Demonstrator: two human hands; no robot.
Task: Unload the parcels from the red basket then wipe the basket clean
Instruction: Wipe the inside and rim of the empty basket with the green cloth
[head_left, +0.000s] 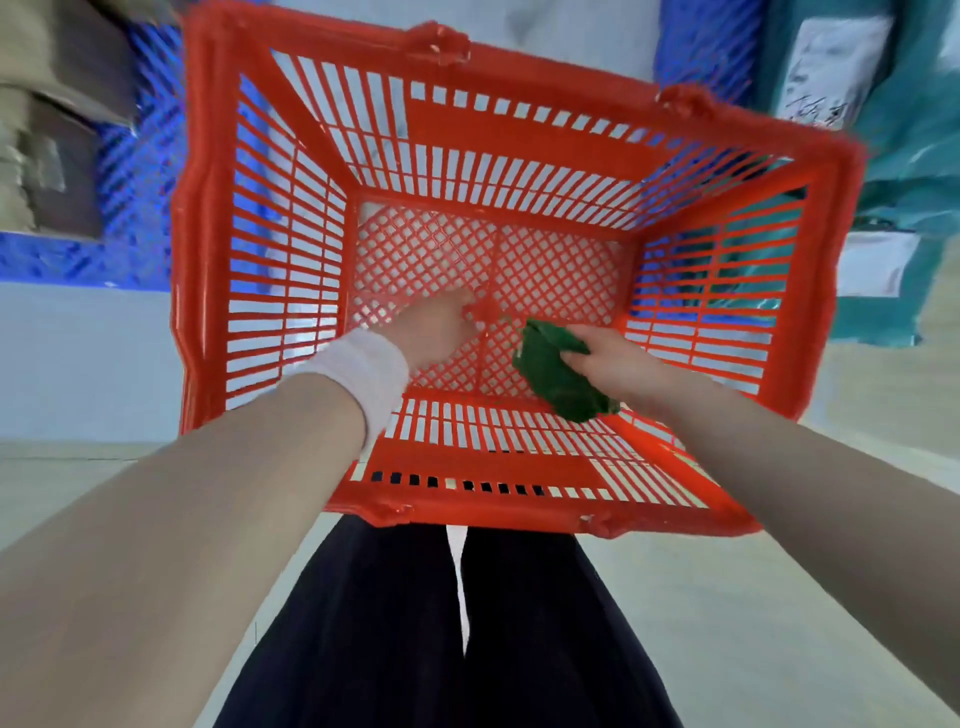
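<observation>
Since the red basket (498, 124) held no parcel that could be seen, only its mesh floor and slatted walls, wiping looked to be the step in hand. The likeliest trouble lay in the mesh itself: the green cloth (561, 374) was bunched, and a loose fold could snag in the lattice holes or on the raised hub at the centre of the floor and drag out of the grip. The cloth lay inside the basket at the near right of the floor, where floor met near wall, and the right hand (618, 358) gripped it with fingers curled over its upper edge. The left hand (441, 327), with a white wristband (363, 374) behind it, reached to the centre of the basket floor, near the cloth but apart from it. Blur hid its fingers, so whether they were spread, pressed flat or hooked in the mesh could not be told. If that hand was not bracing, a firm stroke might shove or tip the basket, since neither hand held the rim. Outside the basket, a teal parcel (883, 156) with a white label lay past its right wall, and brown cartons (52, 130) past its left wall.
</observation>
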